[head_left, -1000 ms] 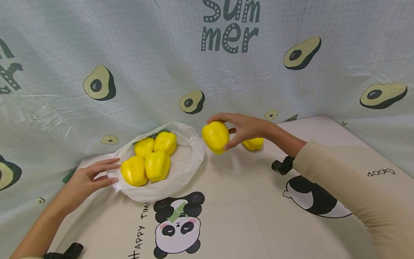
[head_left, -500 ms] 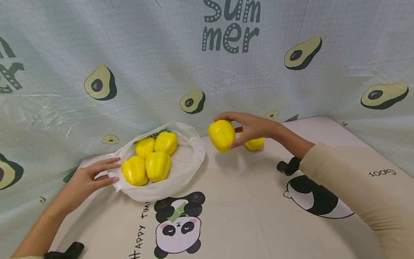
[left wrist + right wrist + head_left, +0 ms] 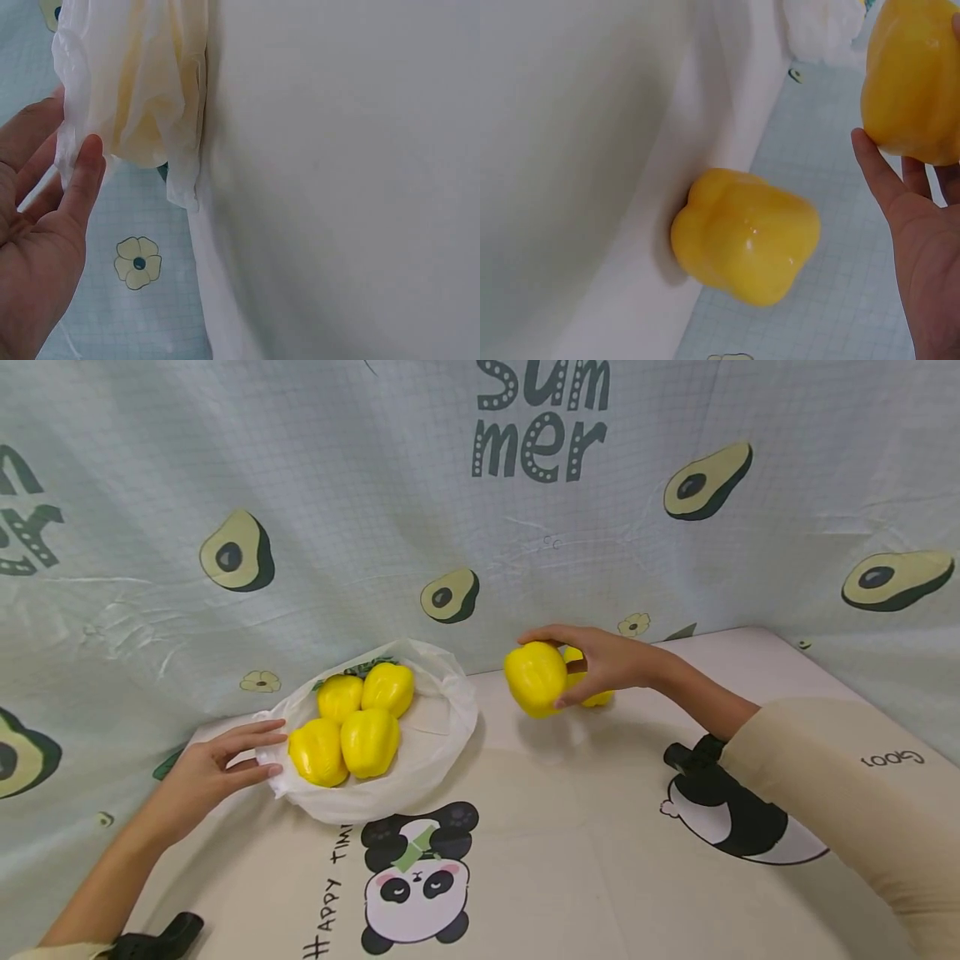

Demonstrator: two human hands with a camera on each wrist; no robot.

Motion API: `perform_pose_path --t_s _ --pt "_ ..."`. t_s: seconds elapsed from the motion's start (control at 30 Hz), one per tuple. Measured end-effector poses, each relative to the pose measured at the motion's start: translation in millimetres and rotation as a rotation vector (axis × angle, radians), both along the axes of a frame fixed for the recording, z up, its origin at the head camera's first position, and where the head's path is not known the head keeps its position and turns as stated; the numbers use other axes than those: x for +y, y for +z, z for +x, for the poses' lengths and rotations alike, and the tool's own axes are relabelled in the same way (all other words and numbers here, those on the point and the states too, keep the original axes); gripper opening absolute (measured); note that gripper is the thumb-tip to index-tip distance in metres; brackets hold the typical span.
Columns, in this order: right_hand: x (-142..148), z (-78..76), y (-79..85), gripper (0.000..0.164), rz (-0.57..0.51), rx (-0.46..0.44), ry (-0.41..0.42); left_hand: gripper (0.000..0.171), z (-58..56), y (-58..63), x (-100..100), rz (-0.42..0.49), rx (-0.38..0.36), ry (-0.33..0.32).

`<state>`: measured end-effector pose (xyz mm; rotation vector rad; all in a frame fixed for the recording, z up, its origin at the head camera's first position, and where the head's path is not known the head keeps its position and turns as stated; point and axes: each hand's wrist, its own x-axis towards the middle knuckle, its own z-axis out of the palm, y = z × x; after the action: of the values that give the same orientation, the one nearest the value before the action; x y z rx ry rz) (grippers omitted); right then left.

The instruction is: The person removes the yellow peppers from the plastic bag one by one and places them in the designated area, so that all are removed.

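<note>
In the head view a white plastic bag [image 3: 438, 777] lies on its side, mouth spread wide, with several yellow bell peppers inside. My left hand [image 3: 213, 777] is at the bag's left edge. The left wrist view shows the plastic bag [image 3: 127, 82] between the thumb and fingers of that left hand [image 3: 45, 240]. Right of the bag, my right hand [image 3: 611, 662] grips a yellow bell pepper [image 3: 535, 678] above the table, thumb below and fingers over the top. Another bell pepper [image 3: 742, 236] stands on the table just behind, partly hidden by the hand in the head view.
A pale tablecloth [image 3: 540, 860] with panda prints covers the table. Behind it hangs a light curtain [image 3: 337, 485] with avocado prints, meeting the table's back edge. A black wrist mount [image 3: 693, 756] sits below the right forearm, and another black mount [image 3: 161, 937] is at the left wrist.
My right hand has moved to the right with the bell pepper, away from the bag and closer to the pepper on the table. The left hand stays at the bag.
</note>
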<state>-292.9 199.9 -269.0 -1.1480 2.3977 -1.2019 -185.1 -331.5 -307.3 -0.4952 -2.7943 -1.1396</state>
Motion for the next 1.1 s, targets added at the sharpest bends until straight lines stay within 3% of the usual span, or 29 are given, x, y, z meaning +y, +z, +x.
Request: perform_pose_path --t_s 0.47,1.1 --pt "46.0 11.6 -10.8 0.083 -0.008 0.054 -0.085 0.046 3.8 1.2 -0.1 0.019 -0.015 -0.003" --pt "87.7 28.4 -10.2 0.082 0.031 0.101 -0.223 0.046 6.3 -1.6 -2.2 0.022 -0.005 -0.009"
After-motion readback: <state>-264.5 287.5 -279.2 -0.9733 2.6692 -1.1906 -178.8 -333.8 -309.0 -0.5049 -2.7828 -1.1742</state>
